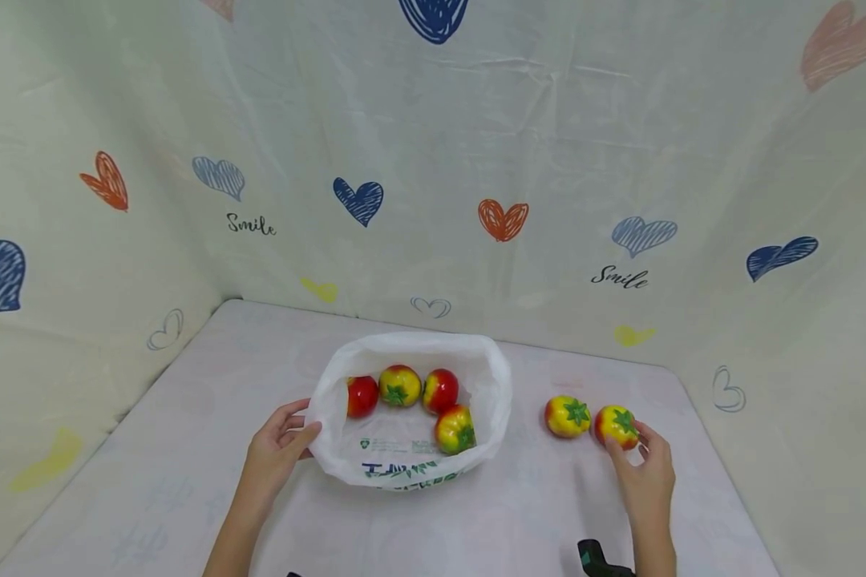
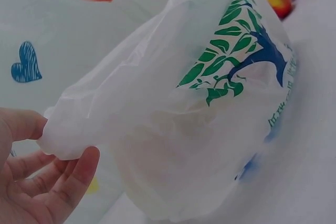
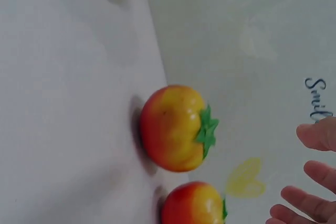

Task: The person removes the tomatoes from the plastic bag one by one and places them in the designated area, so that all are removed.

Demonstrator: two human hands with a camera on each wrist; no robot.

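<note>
Head view: The left hand point(image 1: 277, 445) pinches the left rim of the white plastic bag point(image 1: 418, 343) between thumb and fingers; four red-and-yellow fruits point(image 1: 400, 386) lie inside. The right hand point(image 1: 647, 473), fingers parted, is at the right-hand loose fruit point(image 1: 613, 427), beside the left-hand loose fruit point(image 1: 567, 417) on the table point(image 1: 520, 521). The backdrop point(image 1: 433, 264) reads "Smile" twice.

Left wrist view: Bag lettering is oblique, unreadable; green leaves and a blue trunk are printed above.

Right wrist view: Fingers extended, apart from both loose fruits; "Smil" is legible near the thumb
</note>
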